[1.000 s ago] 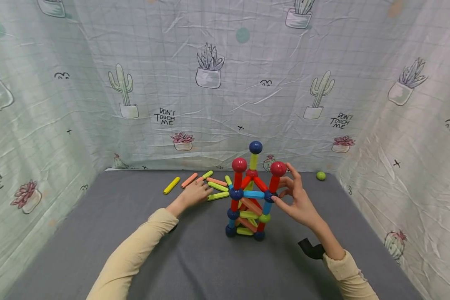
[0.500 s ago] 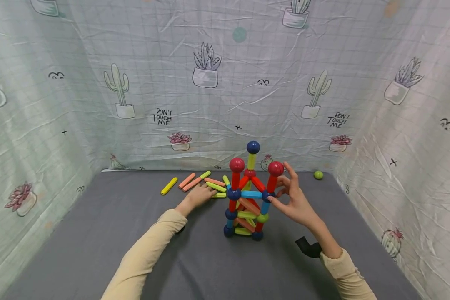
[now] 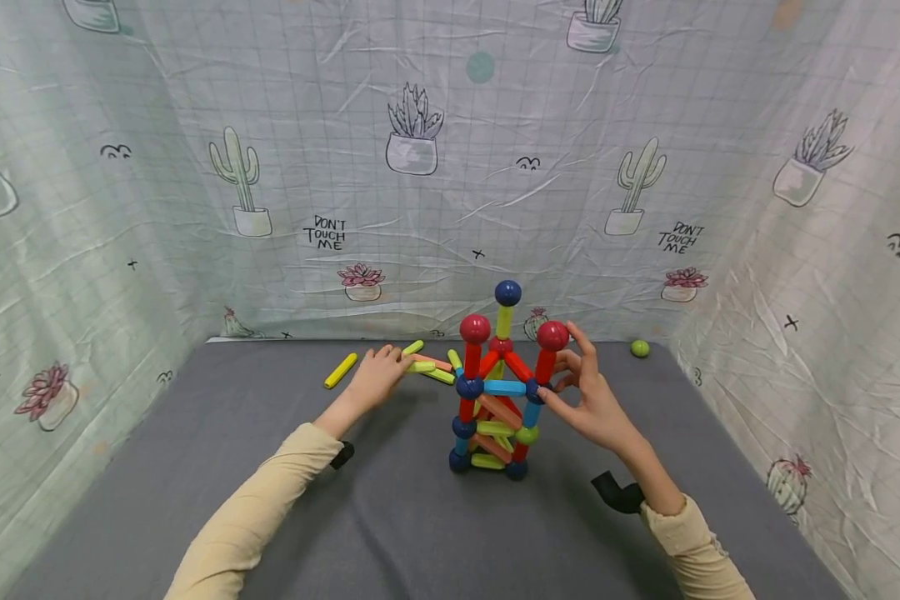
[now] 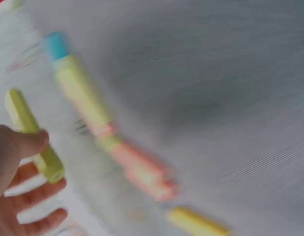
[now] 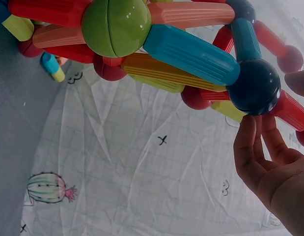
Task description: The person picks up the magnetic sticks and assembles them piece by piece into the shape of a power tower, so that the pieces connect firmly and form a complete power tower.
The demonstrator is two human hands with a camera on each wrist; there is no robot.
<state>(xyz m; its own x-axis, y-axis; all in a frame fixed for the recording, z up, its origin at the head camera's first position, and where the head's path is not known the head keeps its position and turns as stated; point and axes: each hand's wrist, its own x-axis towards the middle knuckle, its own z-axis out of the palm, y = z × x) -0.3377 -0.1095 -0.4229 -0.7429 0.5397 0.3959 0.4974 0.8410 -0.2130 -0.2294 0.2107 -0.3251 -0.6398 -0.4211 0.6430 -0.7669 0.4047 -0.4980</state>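
Note:
My left hand (image 3: 377,377) pinches a yellow-green magnetic rod (image 4: 51,164) between thumb and fingers, over the loose rods at the back. In the head view that rod sticks out to the right of the fingers. A tower of magnetic rods and balls (image 3: 504,388) stands upright right of centre, topped by a dark blue ball (image 3: 507,292) and two red balls. My right hand (image 3: 596,408) holds the dark blue ball (image 5: 255,87) at its upper right corner, thumb in front and fingertips behind; its index finger reaches up beside the right red ball (image 3: 552,336).
A yellow rod (image 3: 341,371) lies left of the left hand. Coral and yellow-green rods (image 3: 440,376) lie between that hand and the tower. Toward the back right sits a green ball (image 3: 640,348). A cactus-print cloth (image 3: 450,208) encloses the grey table (image 3: 390,517).
My left hand first reached right among the loose rods, then drew back left and up with a yellow-green rod. The right hand stays at the tower, which stands as before.

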